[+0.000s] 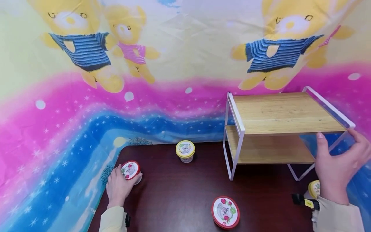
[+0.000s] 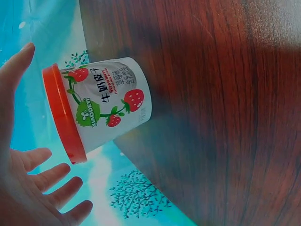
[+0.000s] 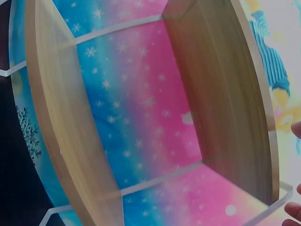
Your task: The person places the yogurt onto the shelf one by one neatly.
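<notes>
My left hand [image 1: 119,187] reaches around a red-lidded tub [image 1: 131,170] at the table's left edge. In the left wrist view the strawberry-printed tub [image 2: 110,101] stands beyond the spread thumb and fingers [image 2: 51,181], with a gap visible on the finger side. My right hand [image 1: 343,164] is at the front right corner of a two-tier wooden shelf [image 1: 290,111] with a white frame. Its thumb and fingers are apart, near the upper board's edge and frame corner. Only fingertips [image 3: 292,212] enter the right wrist view, so contact with the frame is unclear.
A yellow-lidded tub [image 1: 185,150] stands near the back of the dark table [image 1: 171,190]. Another red-lidded tub [image 1: 225,212] is at the front. Beside my right wrist, a yellow-lidded tub [image 1: 313,189] is partly hidden. A bear-printed cloth [image 1: 179,80] hangs behind the table.
</notes>
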A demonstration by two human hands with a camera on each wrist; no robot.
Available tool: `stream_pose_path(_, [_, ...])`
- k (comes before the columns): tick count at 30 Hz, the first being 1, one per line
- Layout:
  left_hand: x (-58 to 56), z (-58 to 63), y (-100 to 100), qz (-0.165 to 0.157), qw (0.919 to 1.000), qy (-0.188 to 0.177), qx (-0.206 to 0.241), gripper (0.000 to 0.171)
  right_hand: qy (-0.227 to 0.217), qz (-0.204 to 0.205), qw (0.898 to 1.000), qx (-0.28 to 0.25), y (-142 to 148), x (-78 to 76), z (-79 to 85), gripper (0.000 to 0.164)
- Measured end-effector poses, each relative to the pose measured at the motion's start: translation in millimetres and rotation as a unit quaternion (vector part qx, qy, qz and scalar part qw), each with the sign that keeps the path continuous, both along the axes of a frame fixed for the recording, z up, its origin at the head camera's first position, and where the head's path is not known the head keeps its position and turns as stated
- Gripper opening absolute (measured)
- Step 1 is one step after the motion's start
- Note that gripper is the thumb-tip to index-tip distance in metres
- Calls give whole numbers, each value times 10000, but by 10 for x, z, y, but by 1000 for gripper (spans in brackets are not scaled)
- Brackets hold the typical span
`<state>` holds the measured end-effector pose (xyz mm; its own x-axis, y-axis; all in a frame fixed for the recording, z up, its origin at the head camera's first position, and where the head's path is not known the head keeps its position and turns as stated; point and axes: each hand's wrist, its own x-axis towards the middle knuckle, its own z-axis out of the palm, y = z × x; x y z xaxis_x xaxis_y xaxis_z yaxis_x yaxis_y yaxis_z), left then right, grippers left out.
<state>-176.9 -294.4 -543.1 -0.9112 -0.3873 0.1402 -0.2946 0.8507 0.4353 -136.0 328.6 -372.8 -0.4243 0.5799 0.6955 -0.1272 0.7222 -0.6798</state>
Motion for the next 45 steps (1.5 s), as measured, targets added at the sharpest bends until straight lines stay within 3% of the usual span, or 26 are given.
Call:
stream_pose_path(4, [18, -41, -33, 86, 9999, 70, 49, 116, -200, -112, 9983, -534, -8, -3, 20, 55])
stream_pose_path(11, [-5, -97, -36, 145, 9994, 90, 297, 118, -799, -325, 9883, -1259, 247, -111, -71, 50])
stream_pose_path(18, [-21, -135, -7, 221, 9980, 30, 587, 118, -841, -500, 9874, -1247, 444, -246, -152, 38])
stream_pose_path(32, [-46, -170, 72, 223, 9960, 57, 866, 115, -1149, -570, 9814, -1429, 635, -321, -168, 35])
stream_pose_path(37, [-64, -169, 87, 274, 9944, 76, 1021, 116, -1152, -468, 9804, -1527, 698, -329, -162, 19])
stream_pose_path(45, [-73, -213, 101, 404, 9861, 307, 1584, 113, -1106, -171, 9819, -1530, 714, -355, -188, 29])
